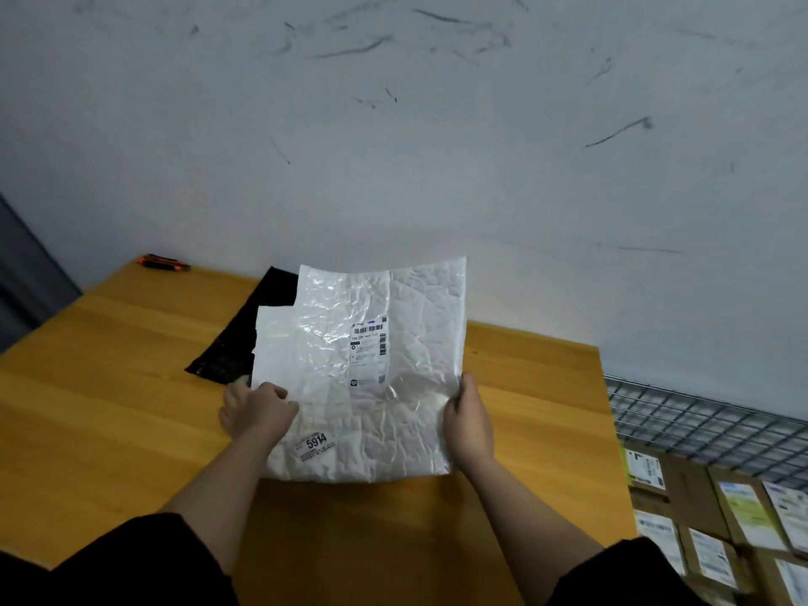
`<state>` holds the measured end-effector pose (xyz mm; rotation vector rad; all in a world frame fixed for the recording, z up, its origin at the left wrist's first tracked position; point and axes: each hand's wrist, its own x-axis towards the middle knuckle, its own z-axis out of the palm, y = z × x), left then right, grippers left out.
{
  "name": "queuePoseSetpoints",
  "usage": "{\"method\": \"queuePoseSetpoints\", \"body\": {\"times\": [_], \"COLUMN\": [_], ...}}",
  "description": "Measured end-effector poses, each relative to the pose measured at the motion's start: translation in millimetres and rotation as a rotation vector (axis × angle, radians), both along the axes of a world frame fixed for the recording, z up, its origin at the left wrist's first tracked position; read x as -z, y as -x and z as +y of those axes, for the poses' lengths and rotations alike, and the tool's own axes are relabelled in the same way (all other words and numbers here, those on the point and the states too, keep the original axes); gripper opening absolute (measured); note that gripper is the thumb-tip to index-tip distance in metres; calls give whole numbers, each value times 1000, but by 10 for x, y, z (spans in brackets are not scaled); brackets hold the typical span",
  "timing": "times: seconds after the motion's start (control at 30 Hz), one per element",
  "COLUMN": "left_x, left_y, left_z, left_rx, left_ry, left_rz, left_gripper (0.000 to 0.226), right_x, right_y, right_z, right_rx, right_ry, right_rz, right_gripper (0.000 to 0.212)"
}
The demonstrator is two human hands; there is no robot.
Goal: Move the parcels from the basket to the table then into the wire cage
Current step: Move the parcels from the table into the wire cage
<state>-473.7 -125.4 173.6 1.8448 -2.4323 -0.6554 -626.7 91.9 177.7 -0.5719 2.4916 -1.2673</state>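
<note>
Two bare forearms in short dark sleeves reach forward from 6 o'clock. The left hand [255, 412] sits at about 9 o'clock, fingers curled down — gripping a white parcel [367, 369]. The right hand [468, 416], at 3 o'clock, pinches its opposite edge — thumb on top.

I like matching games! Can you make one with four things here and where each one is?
Things:
1. white parcel
2. black bag
3. orange-and-black tool
4. cardboard boxes

Places:
A. far left corner of the table
B. inside the wire cage, right of the table
C. held by the left hand and right hand
D. flat on the table, behind the white parcel

Pairs: 1-C, 2-D, 3-A, 4-B
</note>
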Motion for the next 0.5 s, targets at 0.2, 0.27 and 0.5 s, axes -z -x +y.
{"method": "queuePoseSetpoints", "body": {"times": [0.2, 0.27, 0.5], "left_x": [-176, -287, -354], "left_y": [231, 400, 1173], "left_z": [335, 583, 1866], "left_rx": [52, 81, 249], "left_ry": [-44, 26, 19], "left_rz": [345, 403, 520], "left_gripper": [13, 14, 10], "right_x": [-207, -298, -282], "right_y": [217, 337, 827], "right_z": [324, 611, 1962], "right_rx": [160, 223, 384], "right_ry": [89, 93, 23], "right_rz": [-70, -54, 38], "right_gripper": [25, 25, 35]}}
